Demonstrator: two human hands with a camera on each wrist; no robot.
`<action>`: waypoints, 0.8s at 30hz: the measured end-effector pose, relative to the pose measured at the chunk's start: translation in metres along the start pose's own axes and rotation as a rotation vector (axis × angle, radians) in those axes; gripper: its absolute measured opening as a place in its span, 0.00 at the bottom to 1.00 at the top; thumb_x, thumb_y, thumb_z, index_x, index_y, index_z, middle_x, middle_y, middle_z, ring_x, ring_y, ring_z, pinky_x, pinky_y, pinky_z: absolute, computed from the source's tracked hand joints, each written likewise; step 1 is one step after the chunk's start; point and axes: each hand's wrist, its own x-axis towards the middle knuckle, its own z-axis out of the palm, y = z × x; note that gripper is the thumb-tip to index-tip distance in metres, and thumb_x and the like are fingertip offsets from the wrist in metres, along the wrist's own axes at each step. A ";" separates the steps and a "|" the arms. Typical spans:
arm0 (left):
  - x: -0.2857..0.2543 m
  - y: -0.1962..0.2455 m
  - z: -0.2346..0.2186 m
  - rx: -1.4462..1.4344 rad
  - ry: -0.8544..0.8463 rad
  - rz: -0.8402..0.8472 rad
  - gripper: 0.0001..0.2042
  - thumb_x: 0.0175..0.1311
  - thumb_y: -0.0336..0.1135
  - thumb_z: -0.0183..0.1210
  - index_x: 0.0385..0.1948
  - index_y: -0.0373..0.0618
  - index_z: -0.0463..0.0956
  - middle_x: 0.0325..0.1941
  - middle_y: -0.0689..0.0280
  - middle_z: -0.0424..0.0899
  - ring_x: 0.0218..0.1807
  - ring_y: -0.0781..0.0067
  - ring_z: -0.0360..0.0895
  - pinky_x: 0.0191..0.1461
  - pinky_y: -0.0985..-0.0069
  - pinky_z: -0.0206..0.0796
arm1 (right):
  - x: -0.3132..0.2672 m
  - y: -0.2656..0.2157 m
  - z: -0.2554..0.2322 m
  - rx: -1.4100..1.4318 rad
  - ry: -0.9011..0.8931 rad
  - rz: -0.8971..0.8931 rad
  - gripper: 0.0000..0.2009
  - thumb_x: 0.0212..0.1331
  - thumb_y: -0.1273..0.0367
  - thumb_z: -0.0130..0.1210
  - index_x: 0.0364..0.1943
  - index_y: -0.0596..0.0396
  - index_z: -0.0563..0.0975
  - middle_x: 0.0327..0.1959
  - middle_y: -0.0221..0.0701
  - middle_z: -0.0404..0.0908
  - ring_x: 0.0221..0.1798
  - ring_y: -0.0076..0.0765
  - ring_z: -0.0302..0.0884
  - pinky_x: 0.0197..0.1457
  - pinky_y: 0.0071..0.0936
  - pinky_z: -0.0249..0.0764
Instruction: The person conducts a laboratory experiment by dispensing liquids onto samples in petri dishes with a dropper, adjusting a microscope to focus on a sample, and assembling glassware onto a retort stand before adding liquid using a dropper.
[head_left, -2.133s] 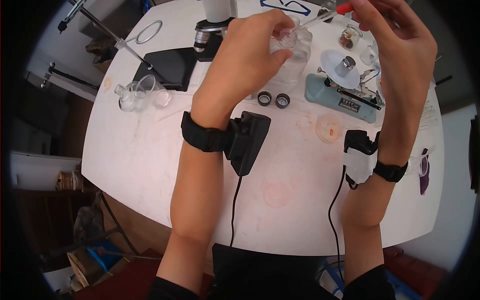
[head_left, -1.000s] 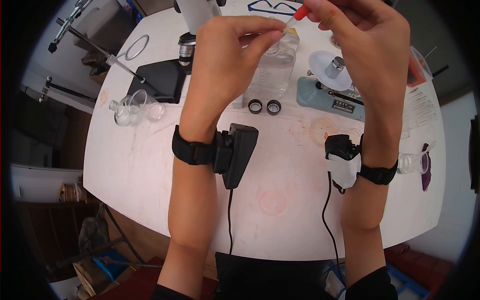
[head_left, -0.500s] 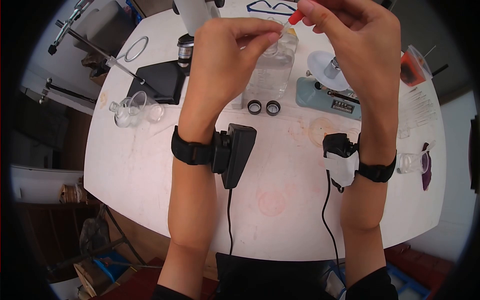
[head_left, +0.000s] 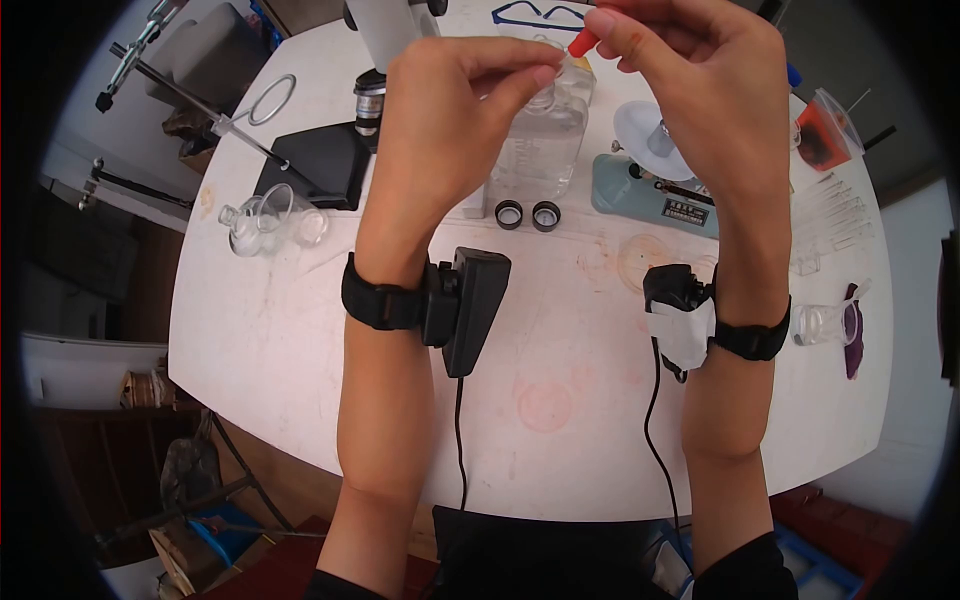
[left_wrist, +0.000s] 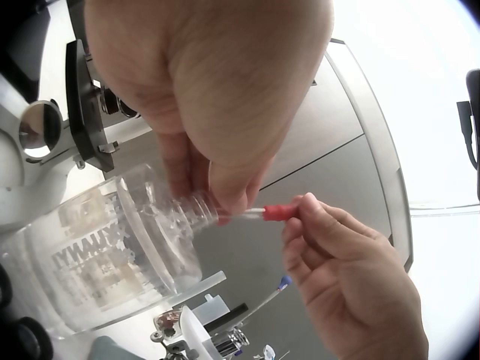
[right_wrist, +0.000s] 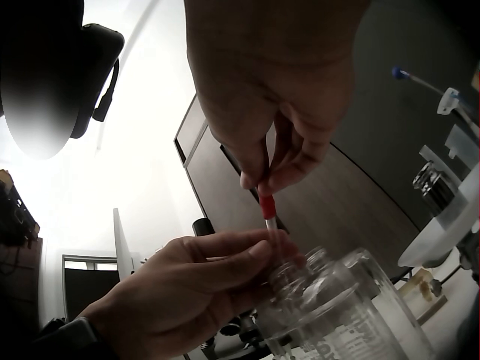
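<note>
Over the bottle (head_left: 543,150), our right hand (head_left: 712,95) pinches the dropper (left_wrist: 267,213), pointing down, by its red bulb (head_left: 582,43); our left hand (head_left: 445,125), nearer the neck (left_wrist: 200,210), pinches its tube (right_wrist: 271,224).

At the frame's top centre, the right hand (head_left: 705,85) pinches a dropper (head_left: 583,42) beside the left hand (head_left: 445,115) and a bottle (head_left: 546,150).

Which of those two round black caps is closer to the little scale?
The right-hand cap: it lies between the other cap and the blue-green scale.
</note>
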 end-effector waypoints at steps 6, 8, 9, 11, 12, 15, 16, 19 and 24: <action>0.000 0.000 0.000 -0.004 0.000 0.001 0.09 0.65 0.26 0.62 0.44 0.34 0.84 0.39 0.58 0.89 0.42 0.75 0.84 0.49 0.80 0.75 | 0.003 0.002 -0.002 0.099 -0.057 0.089 0.04 0.58 0.81 0.60 0.36 0.72 0.80 0.31 0.37 0.85 0.33 0.24 0.83 0.38 0.16 0.79; 0.000 -0.002 0.001 -0.002 0.001 -0.005 0.09 0.65 0.26 0.62 0.44 0.34 0.84 0.39 0.58 0.89 0.42 0.75 0.84 0.49 0.80 0.75 | 0.003 0.002 -0.001 0.101 -0.056 0.134 0.04 0.58 0.81 0.60 0.36 0.72 0.80 0.31 0.37 0.85 0.33 0.24 0.83 0.38 0.16 0.79; 0.000 -0.005 0.002 -0.023 0.041 0.033 0.08 0.64 0.28 0.63 0.42 0.38 0.86 0.35 0.59 0.89 0.36 0.75 0.84 0.43 0.80 0.74 | 0.002 0.003 -0.001 0.077 -0.061 0.101 0.05 0.58 0.81 0.60 0.36 0.72 0.80 0.31 0.37 0.85 0.33 0.24 0.83 0.38 0.16 0.79; 0.000 -0.008 0.004 -0.044 0.081 0.071 0.07 0.62 0.31 0.65 0.39 0.42 0.87 0.31 0.60 0.89 0.31 0.75 0.83 0.37 0.79 0.72 | 0.000 0.002 0.002 0.052 -0.065 0.068 0.05 0.58 0.81 0.61 0.36 0.71 0.80 0.31 0.37 0.85 0.33 0.25 0.83 0.38 0.16 0.79; 0.000 -0.008 0.003 -0.039 0.080 0.069 0.07 0.62 0.31 0.65 0.40 0.42 0.87 0.30 0.61 0.88 0.30 0.76 0.82 0.37 0.79 0.72 | -0.003 -0.001 0.006 -0.012 -0.028 0.053 0.05 0.57 0.81 0.61 0.36 0.71 0.81 0.31 0.37 0.85 0.34 0.25 0.84 0.38 0.16 0.79; 0.000 -0.001 0.000 -0.012 0.037 0.032 0.08 0.64 0.29 0.63 0.42 0.39 0.86 0.34 0.60 0.89 0.36 0.76 0.83 0.43 0.80 0.73 | -0.005 -0.002 0.009 -0.089 0.005 0.030 0.05 0.57 0.81 0.61 0.36 0.71 0.81 0.30 0.37 0.85 0.34 0.24 0.83 0.38 0.16 0.79; 0.000 0.001 -0.001 0.011 -0.003 -0.002 0.09 0.65 0.26 0.62 0.45 0.36 0.84 0.39 0.59 0.89 0.42 0.76 0.84 0.49 0.80 0.75 | -0.005 -0.002 0.009 -0.102 0.002 0.020 0.05 0.57 0.81 0.62 0.35 0.71 0.81 0.30 0.37 0.85 0.33 0.24 0.83 0.38 0.16 0.79; 0.000 0.001 -0.001 0.028 -0.005 -0.008 0.09 0.66 0.26 0.62 0.45 0.36 0.84 0.39 0.59 0.89 0.42 0.76 0.84 0.49 0.80 0.76 | -0.005 0.000 0.009 -0.101 0.001 0.018 0.05 0.57 0.80 0.62 0.35 0.71 0.81 0.30 0.36 0.85 0.32 0.23 0.83 0.37 0.16 0.78; 0.000 0.002 -0.002 0.027 -0.008 -0.012 0.09 0.66 0.26 0.62 0.45 0.36 0.85 0.39 0.59 0.89 0.41 0.76 0.84 0.49 0.80 0.75 | -0.005 -0.001 0.008 -0.115 -0.003 0.031 0.05 0.57 0.80 0.62 0.35 0.70 0.81 0.29 0.36 0.85 0.32 0.23 0.82 0.36 0.16 0.77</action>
